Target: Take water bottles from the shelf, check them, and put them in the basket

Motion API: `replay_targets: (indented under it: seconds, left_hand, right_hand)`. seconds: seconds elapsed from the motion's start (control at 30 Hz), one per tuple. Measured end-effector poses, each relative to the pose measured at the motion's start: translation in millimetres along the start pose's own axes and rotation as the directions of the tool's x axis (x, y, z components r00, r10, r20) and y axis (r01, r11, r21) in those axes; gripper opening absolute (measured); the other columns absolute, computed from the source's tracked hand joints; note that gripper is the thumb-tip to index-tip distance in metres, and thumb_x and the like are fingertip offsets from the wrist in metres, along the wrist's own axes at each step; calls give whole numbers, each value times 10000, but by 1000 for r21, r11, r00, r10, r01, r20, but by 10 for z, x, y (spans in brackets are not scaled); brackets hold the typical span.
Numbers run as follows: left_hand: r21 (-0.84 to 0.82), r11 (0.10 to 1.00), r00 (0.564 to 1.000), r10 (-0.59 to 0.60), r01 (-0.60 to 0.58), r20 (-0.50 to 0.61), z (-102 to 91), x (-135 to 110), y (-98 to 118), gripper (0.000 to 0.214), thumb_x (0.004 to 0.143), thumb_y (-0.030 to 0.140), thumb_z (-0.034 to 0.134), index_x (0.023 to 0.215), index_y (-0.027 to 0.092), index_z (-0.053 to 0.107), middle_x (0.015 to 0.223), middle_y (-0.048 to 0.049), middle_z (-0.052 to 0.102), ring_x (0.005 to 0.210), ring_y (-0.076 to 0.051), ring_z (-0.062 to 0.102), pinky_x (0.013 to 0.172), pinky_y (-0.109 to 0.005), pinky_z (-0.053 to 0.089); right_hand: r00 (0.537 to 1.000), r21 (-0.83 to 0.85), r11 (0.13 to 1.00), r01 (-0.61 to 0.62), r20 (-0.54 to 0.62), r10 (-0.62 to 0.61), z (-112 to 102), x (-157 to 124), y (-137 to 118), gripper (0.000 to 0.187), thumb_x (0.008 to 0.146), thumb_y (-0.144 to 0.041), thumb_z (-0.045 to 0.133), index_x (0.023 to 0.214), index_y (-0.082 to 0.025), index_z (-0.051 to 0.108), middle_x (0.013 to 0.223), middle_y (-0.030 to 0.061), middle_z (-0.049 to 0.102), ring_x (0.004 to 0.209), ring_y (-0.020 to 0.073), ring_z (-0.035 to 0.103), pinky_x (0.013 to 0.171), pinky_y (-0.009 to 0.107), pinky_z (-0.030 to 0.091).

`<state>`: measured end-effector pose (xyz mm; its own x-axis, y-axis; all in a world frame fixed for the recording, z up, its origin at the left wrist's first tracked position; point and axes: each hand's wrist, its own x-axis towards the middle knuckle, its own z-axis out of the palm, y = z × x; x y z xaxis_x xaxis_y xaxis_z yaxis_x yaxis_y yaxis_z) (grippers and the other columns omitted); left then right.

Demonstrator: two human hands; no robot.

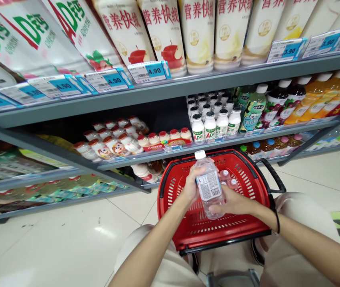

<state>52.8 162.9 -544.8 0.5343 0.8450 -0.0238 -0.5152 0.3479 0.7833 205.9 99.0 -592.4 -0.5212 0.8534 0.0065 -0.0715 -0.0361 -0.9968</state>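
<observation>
Beyond and above the hands rise the grey shelves, stocked with tall cartons above and rows of small bottles lower down; directly beneath the hands stands a red basket on the pale floor, with a couple of small pink-capped bottles lying in it just behind the right hand; the clear bottle, white-capped and labelled, is upright between both hands, over the basket and not yet resting in it; judged from this, a few items are already in the basket while this one is off the shelf but neither placed nor returned; the left hand closes its grip round the bottle's left side near the label; the right hand grips it from below and the right, fingers curled under its base
</observation>
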Motion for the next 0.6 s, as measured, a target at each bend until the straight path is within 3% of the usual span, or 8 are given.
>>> replay_targets:
  seconds: [0.43, 0.6]
  left_hand:
    - [5, 1000, 1000, -16, 16, -3, -7, -1, 14, 493, 681, 441, 708, 1067, 145, 627, 809, -62, 714, 670, -226, 688, 624, -320, 531]
    - [46, 994, 994, 98, -95, -51, -18, 8, 109, 489, 681, 405, 726, 1089, 153, 634, 893, -70, 728, 755, -231, 704, 682, -327, 555]
  right_hand:
    - [1000, -32, 999, 18, -5, -18, 9, -3, 2, 701, 809, -445, 832, 1360, -137, 528, 1332, 150, 632, 1168, 266, 629, 1026, 432, 503]
    - [982, -94, 992, 78, -167, -93, 88, 41, 32, 723, 807, -431, 837, 1380, -174, 479, 1316, 133, 617, 1145, 255, 622, 983, 408, 516]
